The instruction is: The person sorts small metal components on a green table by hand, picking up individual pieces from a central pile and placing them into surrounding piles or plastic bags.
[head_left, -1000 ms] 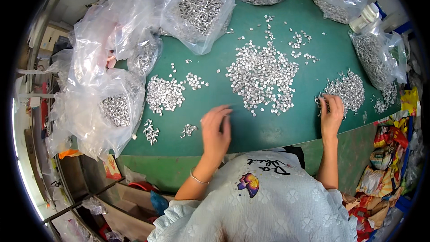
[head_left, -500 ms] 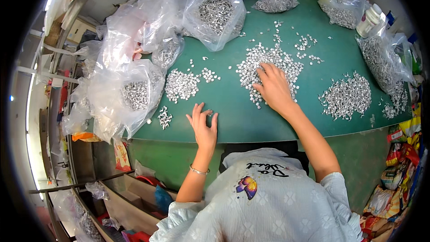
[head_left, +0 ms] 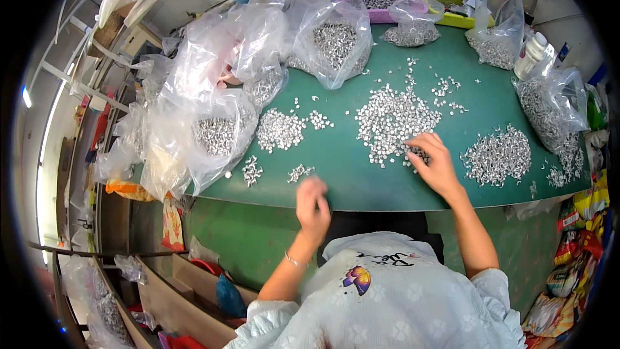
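Observation:
My right hand (head_left: 436, 167) rests at the near right edge of a pile of small silvery block-like metal pieces (head_left: 387, 119). Its thumb and bent fingers stand apart, with a few pieces between and beneath them. My left hand (head_left: 314, 207) is at the table's front edge, smeared by motion, so whatever its fingers hold is unclear. Just beyond it lies a little cluster of curved metal pieces (head_left: 299, 172). Farther left are another small cluster of curved pieces (head_left: 252, 171) and a heap of block-like pieces (head_left: 281, 130). A bigger heap of curved pieces (head_left: 496, 156) lies right of my right hand.
Clear plastic bags of metal pieces (head_left: 216, 136) crowd the left of the green table (head_left: 336, 187). Another open bag (head_left: 334, 45), a purple tray (head_left: 381, 13) and a yellow-green tray (head_left: 452, 19) stand at the back. At right are a white bottle (head_left: 531, 55) and a filled bag (head_left: 546, 103).
My right hand has drawn back from the pile's middle to its near right edge. My left hand has shifted nearer and right, and a cluster of curved pieces now shows beyond it. The view has shifted slightly.

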Motion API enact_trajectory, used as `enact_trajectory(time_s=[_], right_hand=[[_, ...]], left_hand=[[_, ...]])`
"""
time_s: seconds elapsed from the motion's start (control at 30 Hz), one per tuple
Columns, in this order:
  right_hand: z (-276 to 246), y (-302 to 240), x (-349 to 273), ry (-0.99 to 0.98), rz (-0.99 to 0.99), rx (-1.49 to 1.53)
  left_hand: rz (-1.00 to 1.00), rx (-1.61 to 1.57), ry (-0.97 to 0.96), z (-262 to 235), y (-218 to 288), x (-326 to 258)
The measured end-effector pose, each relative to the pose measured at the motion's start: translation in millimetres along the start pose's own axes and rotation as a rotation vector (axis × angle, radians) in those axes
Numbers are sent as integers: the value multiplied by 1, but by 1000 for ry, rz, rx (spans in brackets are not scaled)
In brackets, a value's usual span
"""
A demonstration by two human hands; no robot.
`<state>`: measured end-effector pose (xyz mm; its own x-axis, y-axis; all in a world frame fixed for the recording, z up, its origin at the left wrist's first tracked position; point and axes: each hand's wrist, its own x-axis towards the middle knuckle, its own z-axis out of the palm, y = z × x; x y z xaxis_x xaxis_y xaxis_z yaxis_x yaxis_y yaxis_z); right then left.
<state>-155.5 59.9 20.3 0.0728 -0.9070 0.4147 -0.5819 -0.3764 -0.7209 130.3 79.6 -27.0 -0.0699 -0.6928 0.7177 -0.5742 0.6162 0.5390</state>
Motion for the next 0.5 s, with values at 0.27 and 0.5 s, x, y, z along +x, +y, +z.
enact_trajectory(time_s=[0.27, 0.5], right_hand=[[-55, 58, -217, 47, 844, 782], [47, 197, -437, -412, 1561, -72]], left_hand=[[-929, 356, -588, -53, -96, -243], [-1135, -270, -881, -78, -169, -366]])
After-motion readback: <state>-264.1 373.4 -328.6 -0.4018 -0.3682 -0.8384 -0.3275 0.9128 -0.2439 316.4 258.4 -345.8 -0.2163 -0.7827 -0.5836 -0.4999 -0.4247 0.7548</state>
